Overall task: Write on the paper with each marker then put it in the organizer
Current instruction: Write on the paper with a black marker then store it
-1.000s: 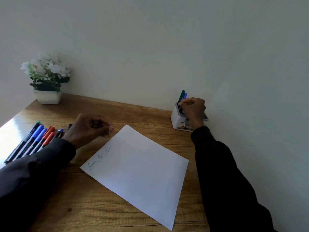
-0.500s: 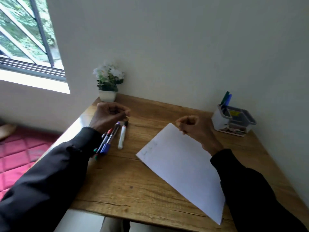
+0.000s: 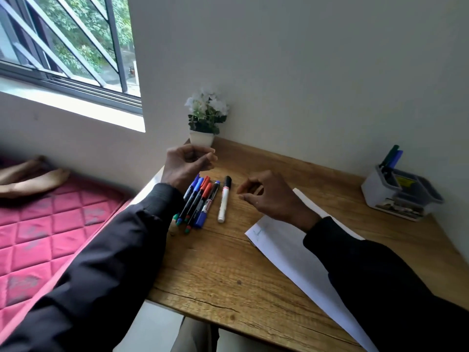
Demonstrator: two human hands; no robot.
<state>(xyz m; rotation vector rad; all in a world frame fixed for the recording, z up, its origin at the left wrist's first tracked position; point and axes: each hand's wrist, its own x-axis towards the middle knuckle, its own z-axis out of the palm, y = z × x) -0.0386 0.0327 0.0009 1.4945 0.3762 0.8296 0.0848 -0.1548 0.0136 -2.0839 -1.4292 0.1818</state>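
Several markers (image 3: 200, 201) with blue, red and black caps lie side by side near the desk's left edge. A white marker with a black cap (image 3: 224, 199) lies just right of them. My left hand (image 3: 186, 163) hovers above the row, fingers loosely curled, holding nothing. My right hand (image 3: 269, 196) hangs just right of the white marker, fingers curled and empty. The white paper (image 3: 291, 247) with faint scribbles lies under my right forearm. The white organizer (image 3: 396, 194) at the far right holds a green and a blue marker (image 3: 392, 157).
A small white pot with white flowers (image 3: 204, 120) stands against the wall at the desk's back left. Left of the wooden desk (image 3: 228, 270) lies a red mattress (image 3: 43, 229) with a person's feet on it. A window is at upper left.
My right hand left the organizer and came across the paper to beside the white marker. My head turned left, bringing the window and mattress into view. My left hand stayed over the markers.
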